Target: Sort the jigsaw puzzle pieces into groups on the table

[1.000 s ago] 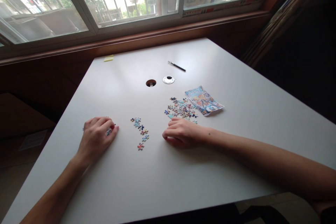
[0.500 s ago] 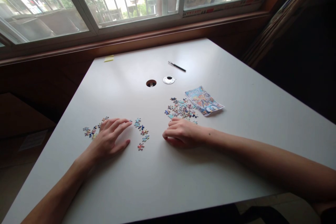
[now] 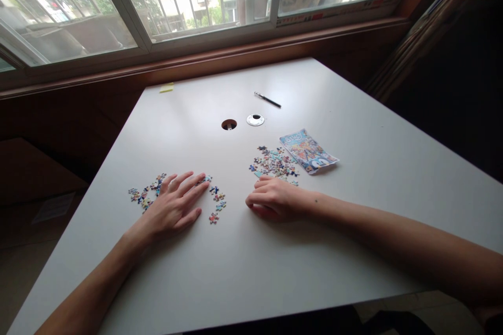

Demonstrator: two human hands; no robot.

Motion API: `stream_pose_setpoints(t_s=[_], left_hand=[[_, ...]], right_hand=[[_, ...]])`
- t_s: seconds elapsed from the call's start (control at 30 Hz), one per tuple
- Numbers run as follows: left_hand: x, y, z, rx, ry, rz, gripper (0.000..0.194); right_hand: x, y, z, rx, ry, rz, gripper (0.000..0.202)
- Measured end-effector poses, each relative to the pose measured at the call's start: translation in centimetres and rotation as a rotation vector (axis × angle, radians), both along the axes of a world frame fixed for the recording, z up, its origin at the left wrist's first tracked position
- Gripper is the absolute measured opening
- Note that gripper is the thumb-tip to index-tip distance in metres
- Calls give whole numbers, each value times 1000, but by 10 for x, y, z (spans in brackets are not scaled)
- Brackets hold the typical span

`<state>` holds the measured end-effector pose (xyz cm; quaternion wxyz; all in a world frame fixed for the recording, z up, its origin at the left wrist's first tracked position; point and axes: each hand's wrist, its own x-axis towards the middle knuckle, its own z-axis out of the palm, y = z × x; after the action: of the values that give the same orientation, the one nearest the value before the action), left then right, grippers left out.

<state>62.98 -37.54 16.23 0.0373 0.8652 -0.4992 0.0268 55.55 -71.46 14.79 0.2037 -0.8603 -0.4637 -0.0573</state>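
Note:
My left hand (image 3: pixel 178 203) lies palm down with its fingers spread, and its fingertips reach over a curved row of jigsaw puzzle pieces (image 3: pixel 219 197). Part of that row is covered by the fingers. More loose puzzle pieces (image 3: pixel 135 194) lie on the far left side of this hand, partly behind it. My right hand (image 3: pixel 275 198) rests on the table with its fingers curled together; whatever may be under the fingertips is hidden. Just beyond its knuckles is a heaped pile of small puzzle pieces (image 3: pixel 275 161). A printed picture sheet (image 3: pixel 308 151) touches the pile's right side.
The white table (image 3: pixel 236 272) stands before a barred window. Toward its far side are a black pen (image 3: pixel 268 99), a round metal cover (image 3: pixel 255 120) and a cable hole (image 3: pixel 229 124). A yellow sticky note (image 3: pixel 166 87) is at the far left edge.
My left hand has slid slightly right and forward, its fingers spreading wider over the row of puzzle pieces. My right hand keeps its curled pose. The view has shifted a little.

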Motion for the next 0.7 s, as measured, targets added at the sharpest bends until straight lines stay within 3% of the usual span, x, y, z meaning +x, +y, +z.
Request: stream_pose_setpoints(t_s=[0.53, 0.7], left_hand=[[-2, 1, 1, -116, -42, -36, 67], [0, 4, -2, -158, -88, -54, 60]], right_hand=[[1, -1, 0, 4, 4, 4, 12], [0, -1, 0, 11, -3, 3, 12]])
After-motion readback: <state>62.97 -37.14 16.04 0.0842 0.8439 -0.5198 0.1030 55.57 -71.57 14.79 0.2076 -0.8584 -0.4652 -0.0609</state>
